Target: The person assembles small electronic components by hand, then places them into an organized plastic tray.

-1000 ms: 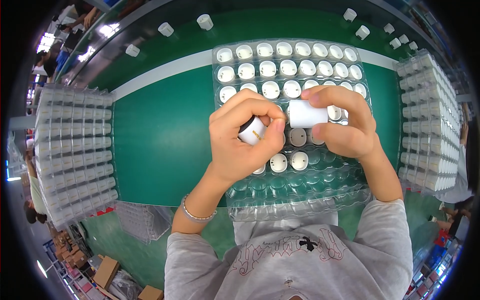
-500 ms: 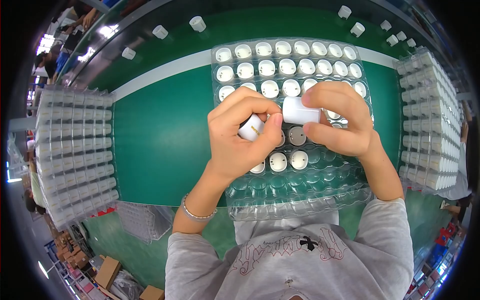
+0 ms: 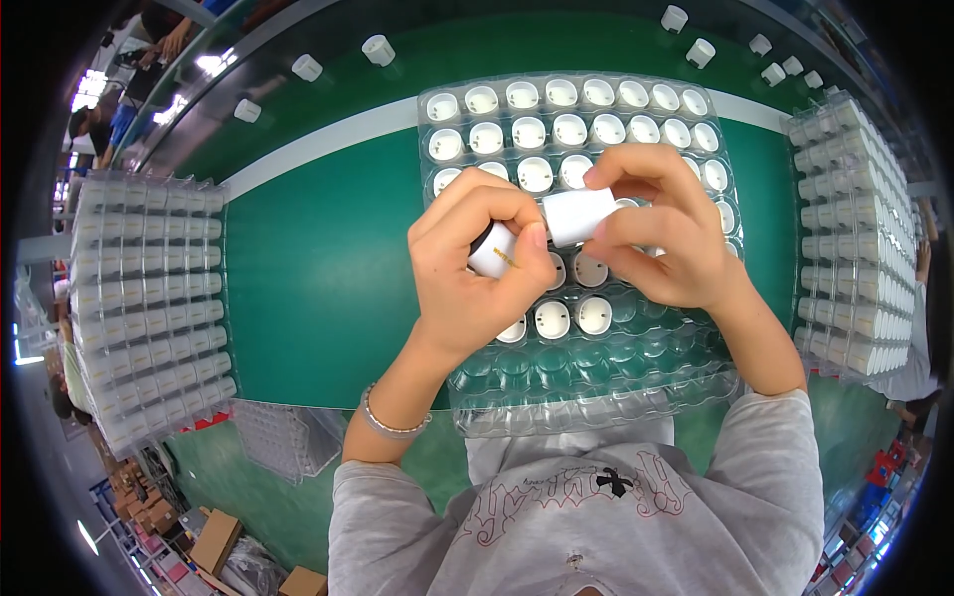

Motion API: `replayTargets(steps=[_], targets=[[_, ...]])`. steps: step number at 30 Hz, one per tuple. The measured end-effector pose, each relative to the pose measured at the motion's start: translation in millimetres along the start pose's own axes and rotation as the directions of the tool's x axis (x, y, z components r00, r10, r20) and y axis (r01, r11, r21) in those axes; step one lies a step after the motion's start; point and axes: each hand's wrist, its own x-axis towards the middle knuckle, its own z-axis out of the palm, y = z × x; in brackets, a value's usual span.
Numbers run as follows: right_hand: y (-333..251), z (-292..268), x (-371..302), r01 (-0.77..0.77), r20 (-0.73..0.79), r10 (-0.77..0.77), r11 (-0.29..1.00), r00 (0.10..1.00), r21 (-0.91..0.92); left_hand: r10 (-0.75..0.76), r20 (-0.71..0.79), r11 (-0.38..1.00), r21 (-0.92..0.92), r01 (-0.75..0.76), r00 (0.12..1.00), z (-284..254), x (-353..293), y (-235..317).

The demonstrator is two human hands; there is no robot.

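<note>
My left hand (image 3: 459, 283) is closed around a short white cylinder (image 3: 492, 254) with a dark end and small gold print. Between the thumb and fingers of my right hand (image 3: 676, 233) a plain white cylinder (image 3: 577, 217) lies on its side, its left end close to my left fingertips. Both hands are above a clear plastic tray (image 3: 586, 412). Rows of white round pieces (image 3: 569, 130) with small dark slots in their tops fill its far pockets, and a few more (image 3: 553, 320) sit nearer me. Fingers hide some of the middle rows.
Tall stacks of clear trays filled with white pieces stand on the left (image 3: 149, 308) and the right (image 3: 855, 248) of the green table (image 3: 308, 288). Beyond a pale strip, several white pieces (image 3: 378, 50) stand on a green belt. Cardboard boxes (image 3: 214, 541) lie on the floor at lower left.
My right hand has moved slightly left and tilted its cylinder. The left hand has barely shifted. White pieces on the far belt have drifted left.
</note>
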Motion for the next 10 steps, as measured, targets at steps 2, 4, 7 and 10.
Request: replayTargets(steps=[2,4,7,10], targets=[[0.3,0.2,1.5,-0.031,0.006,0.031,0.998,1.0,0.057,0.0,-0.002,1.0,0.004,0.0,1.0,-1.3,-0.9,0.0],[0.8,0.3,1.3,-0.064,0.014,0.062,0.992,0.998,0.11,-0.012,0.003,0.999,-0.039,0.012,1.0,-2.4,-1.2,-0.6],[0.7,1.0,-0.2,-0.152,0.044,0.146,0.954,0.988,0.256,-0.038,-0.003,0.997,-0.06,0.038,0.999,-2.6,-1.4,-0.4],[-1.2,2.8,-1.3,-0.33,0.101,0.32,0.829,0.942,0.451,-0.046,0.001,0.996,-0.075,0.046,0.999,-3.2,-1.9,0.2]])
